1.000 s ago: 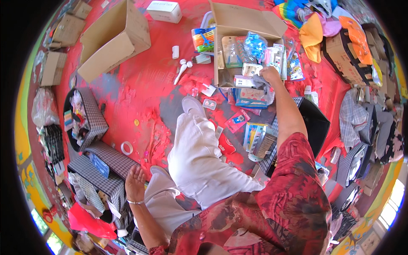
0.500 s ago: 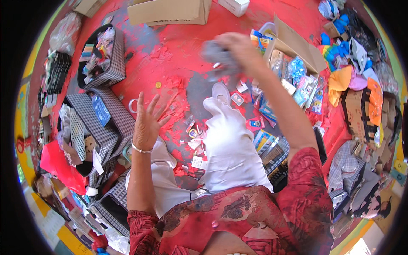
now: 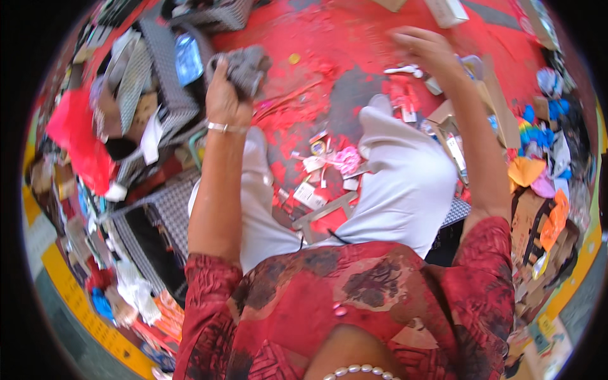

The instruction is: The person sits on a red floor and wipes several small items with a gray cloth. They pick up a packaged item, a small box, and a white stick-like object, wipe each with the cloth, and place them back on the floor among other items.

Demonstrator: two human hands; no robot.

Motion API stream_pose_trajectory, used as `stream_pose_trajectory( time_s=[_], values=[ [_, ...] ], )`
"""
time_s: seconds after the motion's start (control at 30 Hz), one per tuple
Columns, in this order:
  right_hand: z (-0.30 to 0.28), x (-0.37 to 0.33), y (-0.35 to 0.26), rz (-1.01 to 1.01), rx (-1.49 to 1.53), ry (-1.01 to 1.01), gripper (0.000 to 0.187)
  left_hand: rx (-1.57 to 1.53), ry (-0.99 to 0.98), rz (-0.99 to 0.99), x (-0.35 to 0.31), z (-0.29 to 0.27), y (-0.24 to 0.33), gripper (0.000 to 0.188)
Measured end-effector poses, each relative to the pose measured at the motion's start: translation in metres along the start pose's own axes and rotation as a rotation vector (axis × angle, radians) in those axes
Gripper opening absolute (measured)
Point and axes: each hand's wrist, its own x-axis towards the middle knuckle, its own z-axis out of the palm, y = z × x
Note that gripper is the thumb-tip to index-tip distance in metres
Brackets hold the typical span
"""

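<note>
A soft grey cloth bundle is in my left hand, its fingers wrapped round the near side. The bundle hangs above the red floor beside a grey patterned fabric box with a blue plastic packet on it. My right hand is raised at the upper right and smeared by motion, so its finger pose is unclear. Below it on the floor lies a white slender object. A pink ribbon-like flower and a white card lie between my legs.
An open cardboard box stands beyond my right forearm. Orange, blue and rainbow-coloured items pile up along the right. A red plastic bag and a dark-lined patterned box sit at left. A white carton is at the far edge.
The grey cloth bundle has passed from my right hand to my left, which was open and bare before. My right hand now appears without it, and the view has shifted.
</note>
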Motion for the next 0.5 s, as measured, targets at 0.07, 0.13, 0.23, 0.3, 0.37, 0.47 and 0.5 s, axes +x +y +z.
stream_pose_trajectory(
  time_s=[0.07,0.13,0.23,0.3,0.37,0.47,0.5],
  values=[
    [-0.03,-0.039,0.017,0.03,0.003,0.151,0.027,0.022,0.101,0.17,0.002,0.0,0.01,0.024],
    [-0.055,-0.071,0.029,0.244,0.277,0.303,0.028,0.06,0.102,0.253,0.001,-0.004,0.027,0.023],
    [-0.074,-0.12,0.043,0.364,0.344,0.516,0.027,0.191,0.17,0.253,-0.005,-0.009,0.042,0.032],
    [-0.077,-0.13,0.037,0.311,0.208,0.472,0.027,0.099,0.134,0.235,-0.01,-0.008,0.04,0.032],
    [-0.07,-0.122,0.02,0.301,0.063,0.517,0.025,0.042,0.087,0.197,-0.017,-0.005,0.041,0.03],
    [-0.028,-0.08,-0.002,-0.013,-0.373,0.151,0.026,-0.039,-0.021,0.125,-0.028,0.001,0.045,0.029],
    [-0.006,-0.063,-0.001,-0.061,-0.298,0.029,0.025,-0.055,0.027,0.122,-0.03,0.003,0.046,0.028]
  ],
)
